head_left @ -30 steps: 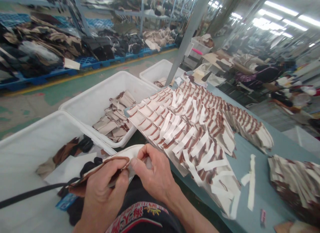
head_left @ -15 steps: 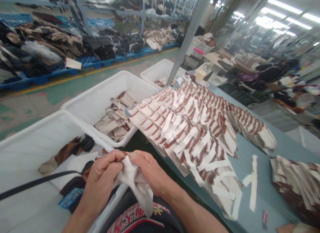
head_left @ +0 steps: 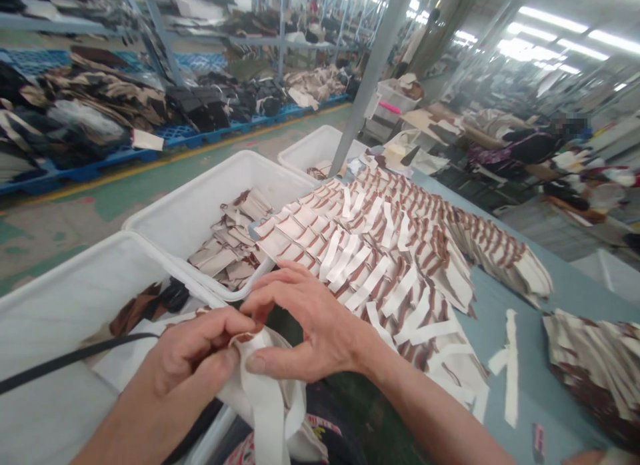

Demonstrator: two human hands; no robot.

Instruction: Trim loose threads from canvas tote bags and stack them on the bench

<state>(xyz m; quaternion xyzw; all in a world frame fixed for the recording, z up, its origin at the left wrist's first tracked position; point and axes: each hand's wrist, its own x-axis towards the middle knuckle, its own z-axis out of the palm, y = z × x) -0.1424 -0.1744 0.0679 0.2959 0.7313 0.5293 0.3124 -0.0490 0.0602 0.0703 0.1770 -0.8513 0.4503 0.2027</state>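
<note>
Held item: cloth piece (head_left: 267,402), white with a brown-edged top and a pale strip hanging down its front. It sits low in the centre of the view, over the person's lap, just beside the corner of the near bin (head_left: 60,298).

Left hand (head_left: 193,358): closed in a pinch on the top edge of the cloth piece, thumb against fingertips.

Right hand (head_left: 313,325): thumb pressed flat on the cloth piece from the other side, and forefinger curled down to the same edge. The other fingers are arched and spread, gripping nothing.

Near bin: white plastic. It holds dark and brown scraps, white sheets and a black strap (head_left: 65,360) lying across them.

Middle bin (head_left: 200,185): white, with a heap of tan and white cut pieces at its right end.

Far bin (head_left: 313,142): white, partly behind a grey post (head_left: 373,72).

Table (head_left: 537,332): blue-grey top, carrying overlapping rows of cut pieces (head_left: 385,252) (white with brown edges, many crossed by pale strips), two loose strips (head_left: 510,368) and a separate pile (head_left: 595,362) at the right edge.

Background: stacked material on blue pallets (head_left: 100,112), across a green floor.
</note>
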